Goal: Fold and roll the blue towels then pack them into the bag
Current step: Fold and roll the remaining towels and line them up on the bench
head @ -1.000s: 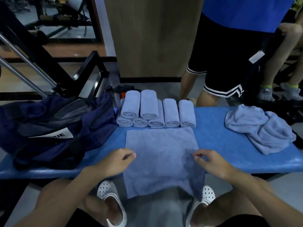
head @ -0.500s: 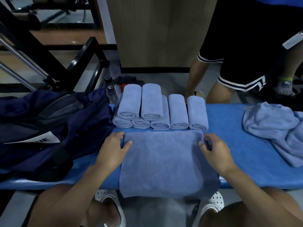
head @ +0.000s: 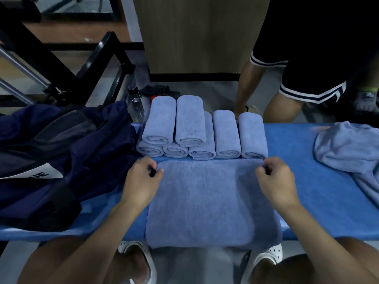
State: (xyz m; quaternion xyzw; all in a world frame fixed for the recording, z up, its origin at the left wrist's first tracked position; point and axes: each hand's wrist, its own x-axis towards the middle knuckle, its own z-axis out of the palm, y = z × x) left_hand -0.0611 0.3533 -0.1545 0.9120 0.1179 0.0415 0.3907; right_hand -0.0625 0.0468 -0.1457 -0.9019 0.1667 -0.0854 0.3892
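Blue folded towel [head: 211,201] on padded blue bench [head: 307,181], left hand [head: 141,181], right hand [head: 276,181] fingers pinching far corners; rolled blue towels [head: 190,124] behind, navy fabric bag [head: 61,160] left.

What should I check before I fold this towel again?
1. Left hand pinches the flat towel's far left corner: ok.
2. Right hand pinches its far right corner: ok.
3. The flat towel lies smooth on the bench: ok.
4. Rolled towels sit apart from the flat towel's far edge: cannot tell, they are very close.
5. Bag is open for packing: cannot tell.
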